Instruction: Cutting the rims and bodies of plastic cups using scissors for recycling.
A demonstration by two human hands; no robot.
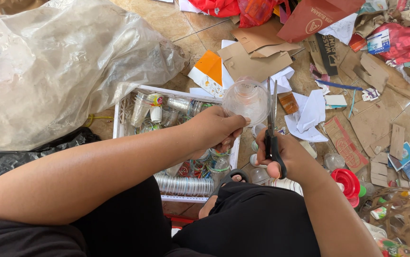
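Left hand (pixel 214 129): grip grasping clear plastic cup (pixel 246 101), base hidden. Right hand (pixel 285 154): grip clenched on black-handled scissors (pixel 272 128). White crate (pixel 119 119): partly hidden by arm.

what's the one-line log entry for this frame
left hand: holds clear plastic cup | right hand: holds black-handled scissors, blades up beside cup | white crate: holds more cups

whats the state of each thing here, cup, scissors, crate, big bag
clear plastic cup: held in left hand, mouth toward the camera, looks empty
scissors: held upright in right hand, blades close together, beside the cup
white crate: on the floor, partly filled with clear cups
large clear plastic bag: crumpled, lying left of the crate
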